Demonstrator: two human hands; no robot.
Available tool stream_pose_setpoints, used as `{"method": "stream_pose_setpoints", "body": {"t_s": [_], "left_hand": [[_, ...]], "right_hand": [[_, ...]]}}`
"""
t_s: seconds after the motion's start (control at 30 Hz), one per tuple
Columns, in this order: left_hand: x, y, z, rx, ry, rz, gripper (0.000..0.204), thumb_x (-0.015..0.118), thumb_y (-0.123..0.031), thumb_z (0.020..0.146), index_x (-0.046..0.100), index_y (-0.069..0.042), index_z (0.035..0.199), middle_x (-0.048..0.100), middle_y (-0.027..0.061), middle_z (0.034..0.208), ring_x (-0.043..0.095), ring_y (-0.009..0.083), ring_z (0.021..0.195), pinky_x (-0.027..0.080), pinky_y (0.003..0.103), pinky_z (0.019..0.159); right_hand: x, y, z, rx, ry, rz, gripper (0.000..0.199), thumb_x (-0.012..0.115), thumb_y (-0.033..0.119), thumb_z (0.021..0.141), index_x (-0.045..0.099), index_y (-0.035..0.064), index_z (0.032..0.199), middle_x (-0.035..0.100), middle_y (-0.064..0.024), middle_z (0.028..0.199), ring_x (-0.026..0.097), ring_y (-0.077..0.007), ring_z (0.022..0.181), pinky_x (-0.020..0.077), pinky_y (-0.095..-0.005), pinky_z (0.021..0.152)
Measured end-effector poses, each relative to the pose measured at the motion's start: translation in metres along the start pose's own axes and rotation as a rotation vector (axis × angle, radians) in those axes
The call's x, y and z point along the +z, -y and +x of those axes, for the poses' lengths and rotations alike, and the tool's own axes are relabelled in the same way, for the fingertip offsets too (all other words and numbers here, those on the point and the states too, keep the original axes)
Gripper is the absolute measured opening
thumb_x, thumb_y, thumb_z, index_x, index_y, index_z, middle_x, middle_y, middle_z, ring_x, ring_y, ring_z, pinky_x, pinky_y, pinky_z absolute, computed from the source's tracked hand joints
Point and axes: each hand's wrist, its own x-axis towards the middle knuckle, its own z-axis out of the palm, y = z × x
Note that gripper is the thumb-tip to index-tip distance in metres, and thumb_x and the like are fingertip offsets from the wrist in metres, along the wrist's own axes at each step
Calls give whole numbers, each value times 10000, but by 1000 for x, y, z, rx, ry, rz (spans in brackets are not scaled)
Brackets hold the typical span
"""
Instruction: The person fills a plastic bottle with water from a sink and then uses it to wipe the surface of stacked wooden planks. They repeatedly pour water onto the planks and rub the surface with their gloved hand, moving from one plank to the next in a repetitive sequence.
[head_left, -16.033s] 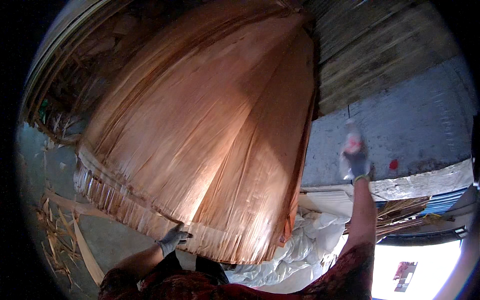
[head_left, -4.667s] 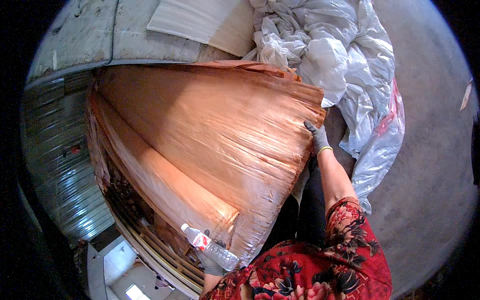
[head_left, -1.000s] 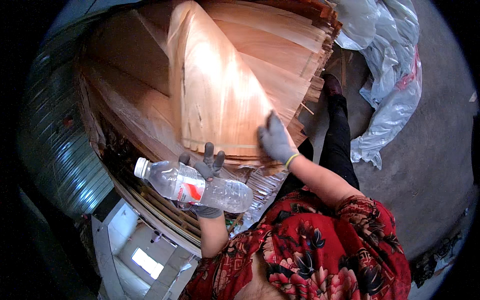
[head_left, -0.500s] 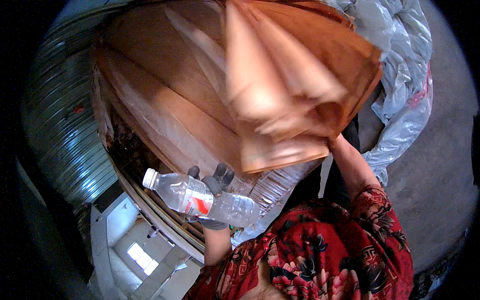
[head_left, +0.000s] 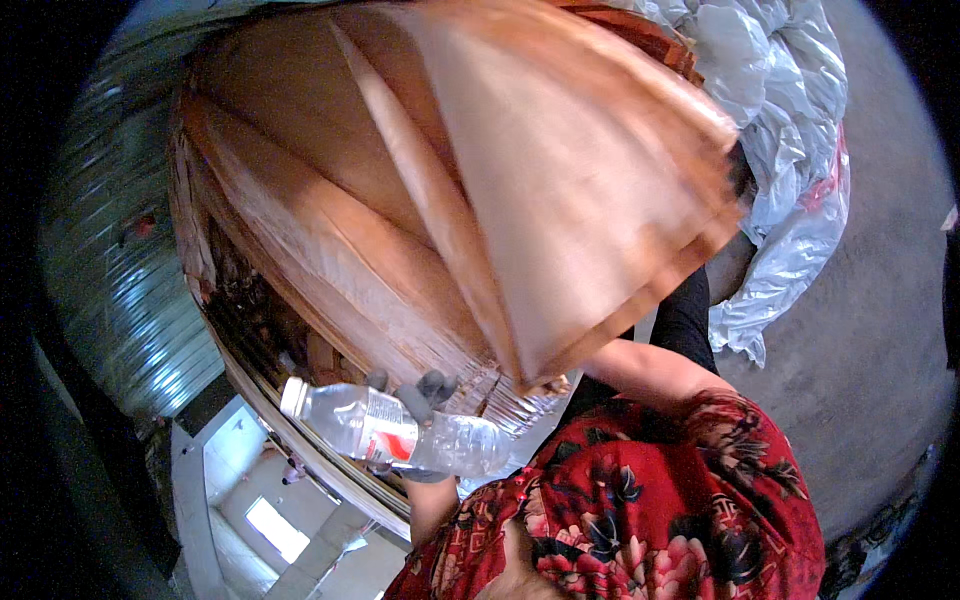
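Note:
A clear plastic bottle (head_left: 388, 432) with a white cap and a red-and-white label lies tilted across my left hand (head_left: 422, 398). That hand wears a dark grey glove, and its fingers are wrapped round the bottle's middle. A large, thin brown sheet (head_left: 580, 190), wood veneer or stiff paper by its look, spreads over a stack of similar sheets (head_left: 300, 190). My right forearm (head_left: 650, 372) reaches in under the sheet's near edge. The sheet covers my right hand, so its fingers do not show. Parts of the sheet are blurred by motion.
Crumpled clear plastic film (head_left: 785, 190) hangs and lies along the right side, over a grey floor (head_left: 850, 330). Corrugated metal sheeting (head_left: 140, 270) stands at the left. Silvery ridged material (head_left: 520, 402) shows below the sheet's near corner.
The brown sheet, curled and folded over before, now lies spread wider and flatter. My right arm has shifted left and nearer. The bottle stays in my left hand, slightly lower in view.

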Motion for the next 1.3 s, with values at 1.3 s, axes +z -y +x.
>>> {"method": "stream_pose_setpoints", "body": {"t_s": [1.3], "left_hand": [[-5,-22,-23,15,-10,23,812,671,-387,718,248,-85,1342,554,185,891,361,381,1192,228,528,1017]], "right_hand": [[-12,-74,136,-51,-596,453,920,672,265,654,116,29,1348,339,-295,1256,364,-408,1156,303,-410,979]]}}
